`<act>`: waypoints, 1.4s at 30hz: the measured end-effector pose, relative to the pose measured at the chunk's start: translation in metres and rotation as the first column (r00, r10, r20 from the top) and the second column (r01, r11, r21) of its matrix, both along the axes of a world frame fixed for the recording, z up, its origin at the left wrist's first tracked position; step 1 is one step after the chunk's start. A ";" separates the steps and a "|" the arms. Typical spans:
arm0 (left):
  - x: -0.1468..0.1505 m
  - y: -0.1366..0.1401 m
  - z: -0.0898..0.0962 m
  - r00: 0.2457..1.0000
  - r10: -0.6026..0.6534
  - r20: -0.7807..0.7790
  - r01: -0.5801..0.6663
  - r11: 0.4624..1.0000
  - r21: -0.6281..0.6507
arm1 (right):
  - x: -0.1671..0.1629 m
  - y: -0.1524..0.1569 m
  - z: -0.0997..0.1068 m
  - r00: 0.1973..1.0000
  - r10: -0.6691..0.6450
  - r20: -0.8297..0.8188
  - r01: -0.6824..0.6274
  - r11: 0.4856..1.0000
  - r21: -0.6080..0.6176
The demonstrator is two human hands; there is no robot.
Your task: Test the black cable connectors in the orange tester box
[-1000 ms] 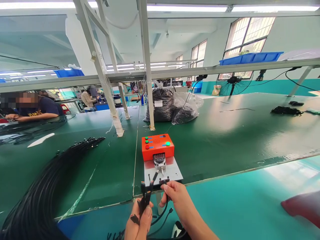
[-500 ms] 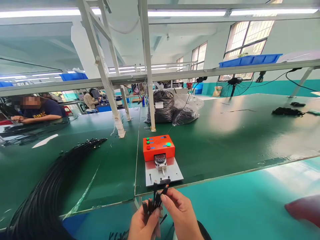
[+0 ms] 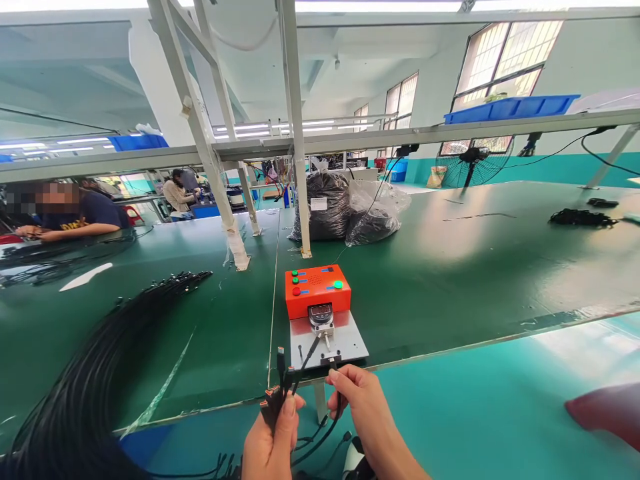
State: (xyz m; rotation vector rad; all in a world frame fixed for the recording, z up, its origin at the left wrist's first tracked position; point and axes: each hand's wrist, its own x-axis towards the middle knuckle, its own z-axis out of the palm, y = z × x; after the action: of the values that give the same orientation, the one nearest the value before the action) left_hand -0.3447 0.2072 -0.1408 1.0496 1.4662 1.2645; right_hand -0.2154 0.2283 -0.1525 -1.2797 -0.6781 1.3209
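Observation:
Several black cables with plug ends point(image 3: 281, 363) fan out of my left hand point(image 3: 276, 433), whose fingers are closed around them. My right hand point(image 3: 361, 403) pinches one cable plug point(image 3: 333, 365) between thumb and fingers, at the front edge of a metal plate point(image 3: 353, 337). The plug's tip lies at the small dark holder on that plate; whether it is inserted I cannot tell. Behind the holder stands a round digital gauge point(image 3: 321, 315) with a thin probe. An orange box point(image 3: 317, 305) with green and red buttons sits at the plate's back.
A thick bundle of black cables point(image 3: 95, 353) curves over the green table point(image 3: 425, 293) on the left. Bagged black goods point(image 3: 327, 213) stand behind a white shelf post point(image 3: 299, 133). A co-worker point(image 3: 85, 213) sits at the far left. A blue tray point(image 3: 513, 110) rests on the shelf.
My right hand has separated one cable from the bunch and brought its plug to the plate's front holder. My left hand has shifted left with the others. The view has tilted slightly down.

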 end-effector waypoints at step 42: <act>0.002 -0.006 -0.004 0.944 -0.140 -0.299 0.162 0.985 0.053 | 0.002 0.001 0.003 0.997 0.037 0.062 -0.035 0.999 -0.029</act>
State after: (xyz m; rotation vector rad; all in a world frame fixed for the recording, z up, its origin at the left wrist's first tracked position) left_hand -0.3428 0.2008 -0.1448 1.4238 1.5320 1.0957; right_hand -0.2138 0.2292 -0.1496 -1.3417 -0.7310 1.3285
